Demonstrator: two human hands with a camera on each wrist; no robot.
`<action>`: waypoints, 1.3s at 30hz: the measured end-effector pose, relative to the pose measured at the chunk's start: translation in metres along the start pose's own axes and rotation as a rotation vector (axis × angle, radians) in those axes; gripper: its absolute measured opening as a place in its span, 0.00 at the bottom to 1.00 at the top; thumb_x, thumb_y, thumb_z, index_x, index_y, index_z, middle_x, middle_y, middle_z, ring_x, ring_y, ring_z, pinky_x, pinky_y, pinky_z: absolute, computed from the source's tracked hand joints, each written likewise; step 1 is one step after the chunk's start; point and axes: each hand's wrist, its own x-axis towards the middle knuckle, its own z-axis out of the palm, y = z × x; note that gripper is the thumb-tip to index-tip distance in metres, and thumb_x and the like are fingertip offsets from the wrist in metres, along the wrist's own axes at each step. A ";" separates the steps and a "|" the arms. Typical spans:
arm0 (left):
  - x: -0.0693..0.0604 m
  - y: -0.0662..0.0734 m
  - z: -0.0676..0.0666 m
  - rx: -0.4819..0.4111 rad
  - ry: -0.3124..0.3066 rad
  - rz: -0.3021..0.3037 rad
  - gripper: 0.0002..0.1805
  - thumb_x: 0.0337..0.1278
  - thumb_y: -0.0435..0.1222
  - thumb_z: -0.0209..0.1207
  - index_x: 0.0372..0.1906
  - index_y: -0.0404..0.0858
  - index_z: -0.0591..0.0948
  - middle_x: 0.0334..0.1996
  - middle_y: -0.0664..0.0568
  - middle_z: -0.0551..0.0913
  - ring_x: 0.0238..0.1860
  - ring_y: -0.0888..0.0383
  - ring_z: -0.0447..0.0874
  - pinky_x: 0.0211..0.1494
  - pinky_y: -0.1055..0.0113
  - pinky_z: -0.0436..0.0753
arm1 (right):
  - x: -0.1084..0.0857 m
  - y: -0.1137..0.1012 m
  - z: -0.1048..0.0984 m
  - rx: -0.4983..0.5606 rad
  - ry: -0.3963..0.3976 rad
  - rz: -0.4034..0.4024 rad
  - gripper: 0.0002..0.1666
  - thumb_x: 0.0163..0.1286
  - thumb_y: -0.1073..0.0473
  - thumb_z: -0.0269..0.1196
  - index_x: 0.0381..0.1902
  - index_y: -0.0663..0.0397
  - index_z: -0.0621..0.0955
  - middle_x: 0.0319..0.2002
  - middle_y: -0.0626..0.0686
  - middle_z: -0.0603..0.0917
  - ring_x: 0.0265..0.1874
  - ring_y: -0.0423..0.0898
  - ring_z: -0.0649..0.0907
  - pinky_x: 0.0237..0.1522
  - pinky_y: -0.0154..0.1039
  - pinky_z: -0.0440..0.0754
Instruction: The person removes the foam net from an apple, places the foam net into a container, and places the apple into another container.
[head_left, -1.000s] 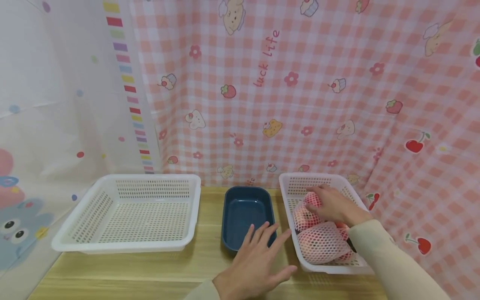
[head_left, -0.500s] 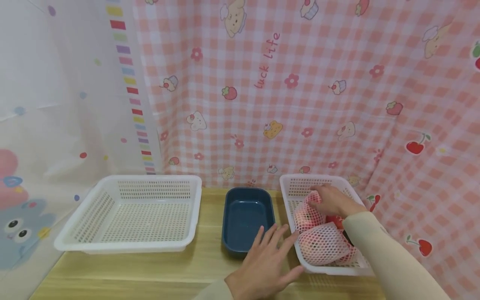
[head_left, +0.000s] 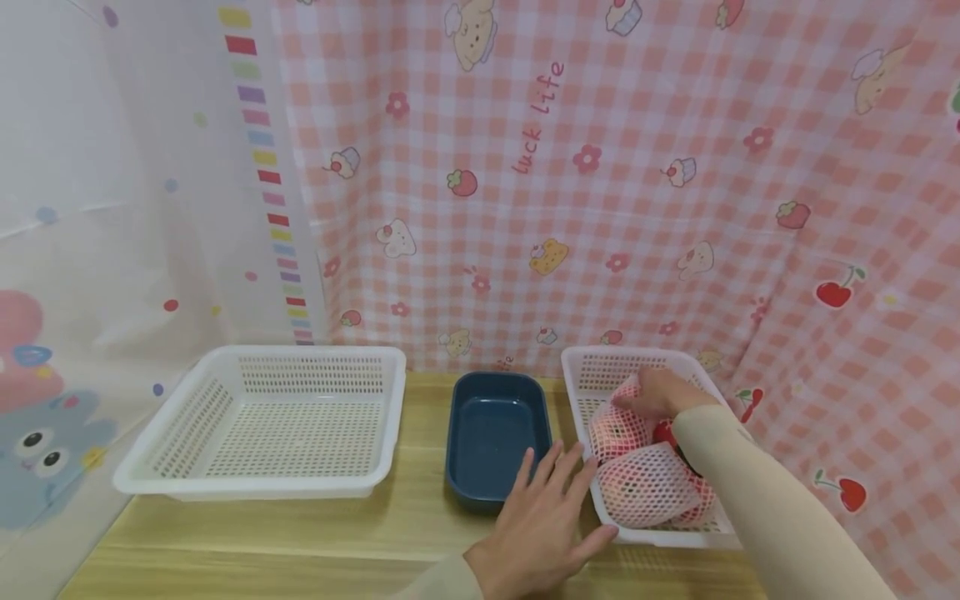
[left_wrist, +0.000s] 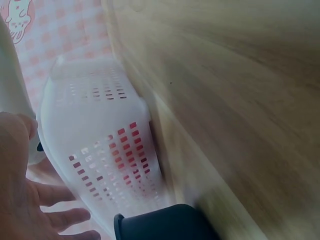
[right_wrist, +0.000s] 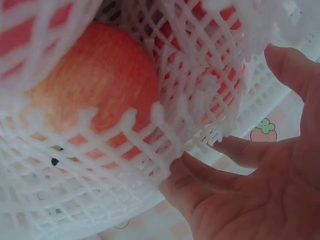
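- Your right hand [head_left: 662, 392] curved its fingers and thumb around the netted fruit [head_left: 619, 430], gripping it at the ragged net edge; you had it in the far left part of the right basket [head_left: 660, 534].
- A 2nd netted fruit [head_left: 647, 488] lay just in front of it, and the right wrist view showed bare red-yellow skin [right_wrist: 112, 70] above white netting.
- Your left hand [head_left: 536, 521] spread its fingers between that basket and the blue dish [head_left: 491, 425]; contact you couldn't tell.
- Farther left, a larger white basket [head_left: 262, 485] sat on the wooden table [head_left: 300, 546].
- Behind everything, your pink checked curtain [head_left: 585, 225] hung.
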 end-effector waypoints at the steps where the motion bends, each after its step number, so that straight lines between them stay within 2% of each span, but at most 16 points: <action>1: 0.001 0.000 0.000 -0.003 -0.001 -0.003 0.44 0.91 0.70 0.43 0.92 0.48 0.69 0.94 0.48 0.65 0.92 0.41 0.69 0.90 0.32 0.74 | 0.009 0.005 0.003 -0.007 -0.004 0.022 0.58 0.82 0.34 0.70 0.79 0.84 0.69 0.72 0.82 0.81 0.64 0.72 0.89 0.68 0.66 0.89; 4: 0.002 0.001 -0.003 -0.005 -0.002 -0.008 0.44 0.90 0.71 0.44 0.92 0.48 0.69 0.93 0.48 0.66 0.93 0.41 0.68 0.90 0.32 0.73 | 0.025 0.015 0.010 -0.036 -0.020 0.063 0.63 0.79 0.25 0.69 0.79 0.81 0.72 0.71 0.79 0.84 0.63 0.68 0.90 0.69 0.64 0.89; 6: 0.002 0.002 -0.003 -0.003 0.001 -0.009 0.44 0.90 0.71 0.44 0.91 0.48 0.70 0.93 0.48 0.67 0.93 0.42 0.68 0.90 0.32 0.73 | 0.028 0.016 0.011 -0.047 -0.029 0.072 0.64 0.78 0.23 0.69 0.78 0.80 0.73 0.70 0.78 0.85 0.63 0.68 0.91 0.69 0.64 0.90; 12: 0.003 0.003 -0.003 0.017 0.005 -0.007 0.45 0.89 0.72 0.44 0.90 0.48 0.72 0.92 0.50 0.69 0.93 0.44 0.66 0.91 0.33 0.73 | 0.019 0.002 0.008 -0.031 -0.054 0.090 0.53 0.82 0.31 0.68 0.68 0.82 0.79 0.59 0.76 0.90 0.51 0.63 0.92 0.60 0.62 0.92; 15: 0.003 0.003 -0.004 0.025 -0.006 -0.005 0.45 0.89 0.73 0.42 0.90 0.49 0.72 0.92 0.51 0.68 0.94 0.45 0.65 0.91 0.34 0.72 | 0.034 0.011 0.017 -0.057 -0.043 0.099 0.54 0.82 0.27 0.67 0.68 0.79 0.81 0.58 0.72 0.91 0.52 0.61 0.91 0.62 0.61 0.91; 18: 0.003 0.003 -0.005 0.031 -0.021 -0.006 0.46 0.89 0.74 0.41 0.91 0.49 0.71 0.93 0.51 0.67 0.94 0.45 0.64 0.91 0.34 0.72 | 0.037 0.012 0.020 -0.040 -0.040 0.101 0.59 0.80 0.25 0.68 0.73 0.81 0.77 0.63 0.77 0.89 0.60 0.68 0.91 0.68 0.64 0.89; 20: 0.003 0.002 -0.005 0.033 -0.024 -0.007 0.46 0.89 0.74 0.40 0.91 0.49 0.71 0.93 0.51 0.67 0.94 0.45 0.64 0.91 0.34 0.72 | 0.037 0.009 0.020 -0.002 -0.028 0.116 0.66 0.79 0.26 0.71 0.81 0.83 0.68 0.70 0.82 0.82 0.69 0.76 0.87 0.75 0.70 0.85; 23: 0.003 0.001 -0.004 0.047 -0.012 -0.005 0.46 0.89 0.74 0.40 0.91 0.49 0.72 0.93 0.52 0.67 0.94 0.46 0.65 0.91 0.34 0.73 | 0.022 -0.006 0.013 0.056 -0.021 0.124 0.71 0.79 0.34 0.74 0.86 0.88 0.53 0.77 0.88 0.73 0.77 0.83 0.78 0.80 0.74 0.79; 25: 0.003 0.001 -0.004 0.050 0.000 -0.004 0.46 0.89 0.74 0.41 0.90 0.49 0.73 0.92 0.52 0.68 0.94 0.46 0.65 0.90 0.34 0.73 | 0.019 -0.009 0.013 0.075 -0.004 0.125 0.72 0.79 0.38 0.75 0.86 0.88 0.49 0.77 0.89 0.71 0.78 0.84 0.76 0.81 0.75 0.78; 32: 0.003 0.002 -0.003 0.057 0.006 0.006 0.46 0.89 0.73 0.42 0.88 0.47 0.75 0.91 0.49 0.71 0.92 0.44 0.68 0.89 0.33 0.75 | 0.018 -0.008 0.017 0.083 0.036 0.120 0.68 0.75 0.41 0.79 0.82 0.90 0.56 0.72 0.89 0.77 0.74 0.82 0.81 0.78 0.73 0.82; 39: 0.004 0.005 -0.002 0.063 0.027 -0.001 0.45 0.89 0.73 0.44 0.88 0.46 0.75 0.90 0.49 0.71 0.92 0.45 0.69 0.89 0.34 0.75 | 0.019 -0.010 0.018 0.072 0.041 0.109 0.73 0.75 0.40 0.79 0.84 0.91 0.51 0.75 0.91 0.72 0.77 0.85 0.78 0.80 0.73 0.80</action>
